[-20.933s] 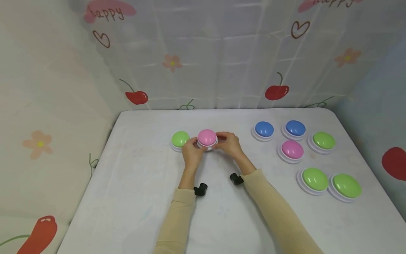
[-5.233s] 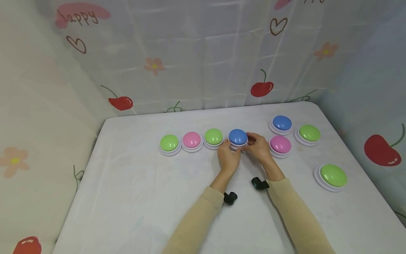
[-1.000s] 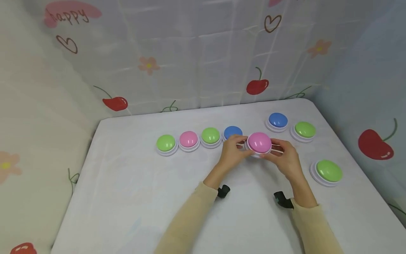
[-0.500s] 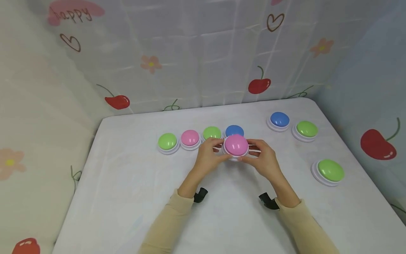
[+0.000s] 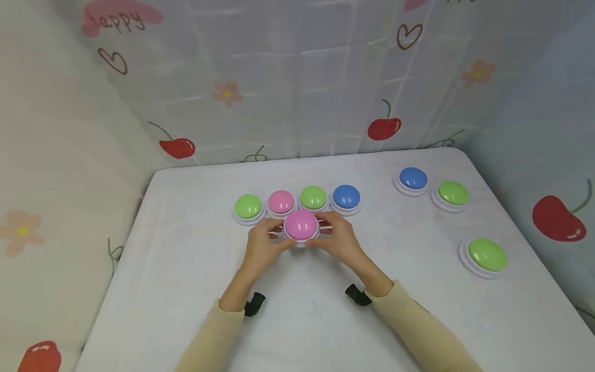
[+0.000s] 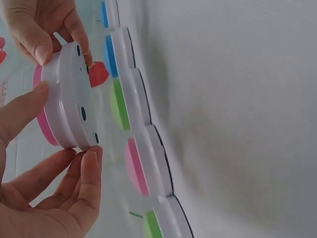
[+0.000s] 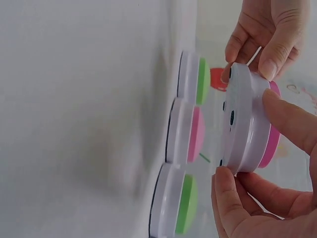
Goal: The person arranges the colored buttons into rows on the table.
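Observation:
Between both hands, a pink push button (image 5: pixel 301 225) with a white round base is held up off the table, its underside showing in both wrist views. The left hand (image 5: pixel 265 247) pinches its left side, thumb in front and fingers behind. On the opposite side the right hand (image 5: pixel 341 240) grips the base the same way. Just behind it, a row stands on the table: a green button (image 5: pixel 248 206), a second pink button (image 5: pixel 281 201), another green button (image 5: pixel 313 197) and a blue button (image 5: pixel 346 197) at the right end.
Apart on the right of the white table (image 5: pixel 195 289) stand a blue button (image 5: pixel 413 178), a green button (image 5: pixel 453 193) and, nearer the front, a larger-looking green button (image 5: pixel 487 254). A printed curtain (image 5: pixel 297 103) hangs along the back edge.
Over the last second both hands have carried the pink button leftward from beside the blue one to in front of the row. Earlier, the row grew from one green button.

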Tool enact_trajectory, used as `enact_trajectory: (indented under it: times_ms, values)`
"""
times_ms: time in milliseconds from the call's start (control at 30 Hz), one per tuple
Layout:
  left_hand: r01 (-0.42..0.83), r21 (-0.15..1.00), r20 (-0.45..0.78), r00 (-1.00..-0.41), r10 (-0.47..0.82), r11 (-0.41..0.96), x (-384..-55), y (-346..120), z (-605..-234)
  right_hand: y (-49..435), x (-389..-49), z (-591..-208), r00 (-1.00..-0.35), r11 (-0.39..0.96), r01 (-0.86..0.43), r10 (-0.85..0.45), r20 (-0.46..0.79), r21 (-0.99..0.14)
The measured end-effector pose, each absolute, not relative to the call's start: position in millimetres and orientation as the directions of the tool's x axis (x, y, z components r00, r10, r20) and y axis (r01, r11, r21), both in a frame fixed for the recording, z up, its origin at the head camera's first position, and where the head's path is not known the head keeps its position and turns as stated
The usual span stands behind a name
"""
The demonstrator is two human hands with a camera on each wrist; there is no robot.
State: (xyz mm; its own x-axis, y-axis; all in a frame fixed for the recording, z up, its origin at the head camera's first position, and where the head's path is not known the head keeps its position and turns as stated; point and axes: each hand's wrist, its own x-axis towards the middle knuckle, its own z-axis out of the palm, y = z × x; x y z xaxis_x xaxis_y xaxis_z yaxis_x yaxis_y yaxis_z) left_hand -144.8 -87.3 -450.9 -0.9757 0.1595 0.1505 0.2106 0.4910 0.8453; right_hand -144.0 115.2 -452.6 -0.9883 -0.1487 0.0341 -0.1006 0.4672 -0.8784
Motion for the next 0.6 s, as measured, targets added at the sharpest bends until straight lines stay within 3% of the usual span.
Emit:
enact_trajectory:
  times_ms: [300,600]
  values:
    - [0.094,0.853,0.068,-0.995,0.07,0.514,-141.2,-129.7,-461.5,69.8,-152.7,-464.7,-0.979,0.443,-0.125,-0.198,0.039,-0.888]
    - [0.056,0.846,0.028,-0.998,0.061,0.53,-144.8,-170.5,-466.9,33.1,-161.6,-473.1,-0.967,0.451,-0.169,-0.247,0.059,-0.876]
